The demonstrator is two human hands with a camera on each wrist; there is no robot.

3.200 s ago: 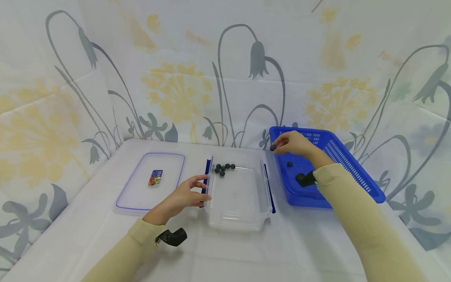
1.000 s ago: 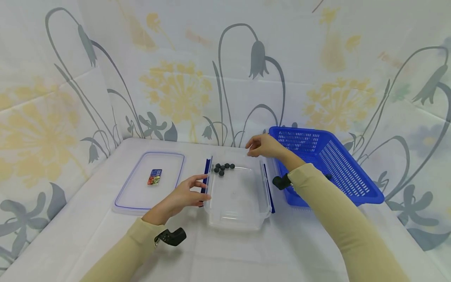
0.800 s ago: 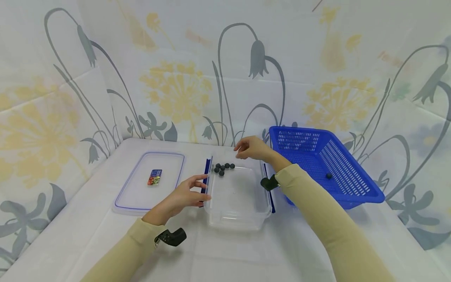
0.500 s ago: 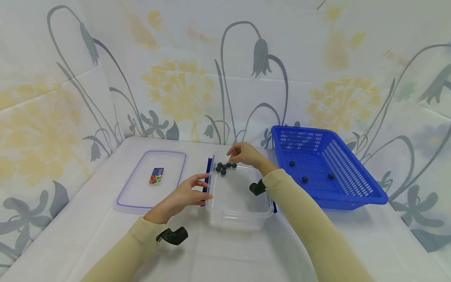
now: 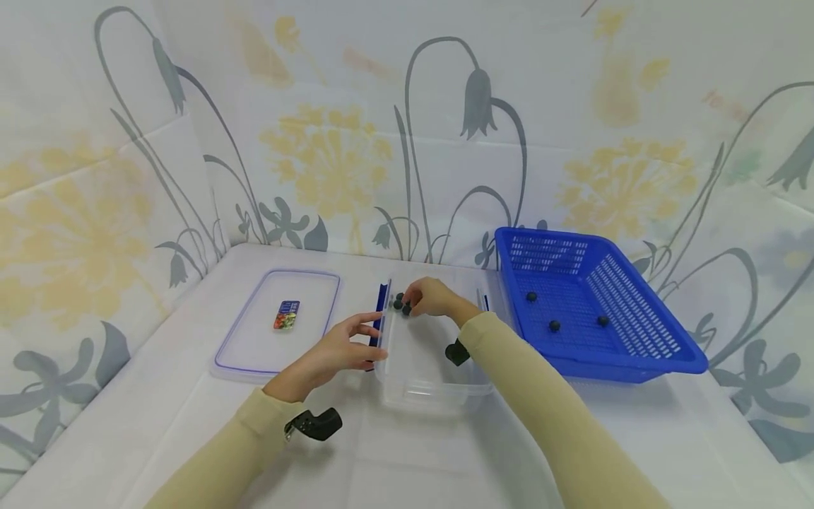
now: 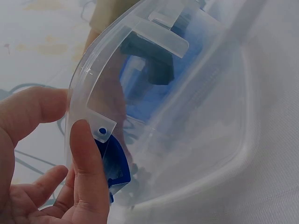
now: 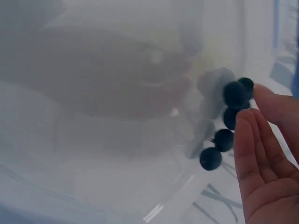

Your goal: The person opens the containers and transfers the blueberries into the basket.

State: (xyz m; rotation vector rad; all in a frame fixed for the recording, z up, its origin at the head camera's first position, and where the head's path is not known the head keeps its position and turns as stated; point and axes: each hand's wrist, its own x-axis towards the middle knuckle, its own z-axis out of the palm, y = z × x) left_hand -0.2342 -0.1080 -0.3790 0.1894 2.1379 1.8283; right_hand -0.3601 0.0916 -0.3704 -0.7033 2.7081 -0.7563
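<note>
My left hand (image 5: 340, 346) holds the left side of a clear plastic food container (image 5: 426, 392); in the left wrist view the thumb and forefinger are at its rim, by a blue latch (image 6: 114, 165). My right hand (image 5: 432, 298) reaches down inside the container at its far left corner. Several dark round berries (image 5: 398, 305), like blueberries, cluster there, partly hidden by that hand. In the right wrist view, thumb and fingertips pinch round a blueberry (image 7: 244, 105) among the others, partly covered. Three more berries (image 5: 555, 326) lie apart in the blue plastic basket (image 5: 572, 366).
The container's lid (image 5: 254, 353), clear with a blue seal, lies flat at the left with a small printed label (image 5: 287, 315) on it. The basket stands right of the container. A flower-print curtain (image 5: 445, 191) hangs behind the white-covered table (image 5: 394, 466).
My right hand has come left from the basket and down into the container among the berries. My left hand stays at the container's side. The view has shifted slightly.
</note>
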